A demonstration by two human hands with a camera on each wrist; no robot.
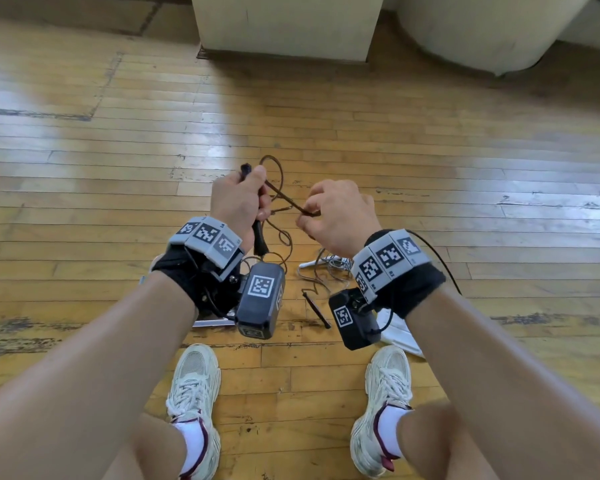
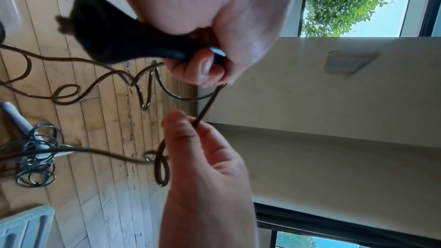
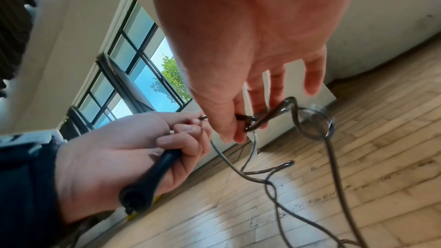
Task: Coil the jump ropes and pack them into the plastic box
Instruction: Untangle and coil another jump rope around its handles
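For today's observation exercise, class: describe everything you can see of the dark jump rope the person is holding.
The dark jump rope is a thin, glossy brown cord with a black tapered handle. The left hand grips that handle; the right hand pinches the cord a short way along, so a taut stretch runs between them. The rest hangs in loose, kinked loops down to the wooden floor, not yet coiled. A second black handle lies on the floor.

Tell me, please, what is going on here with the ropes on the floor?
A person standing on a wooden floor is coiling a dark jump rope. The left hand grips its black handle; the right hand pinches the cord, forming a loop. The other handle and a second, tangled rope lie on the floor.
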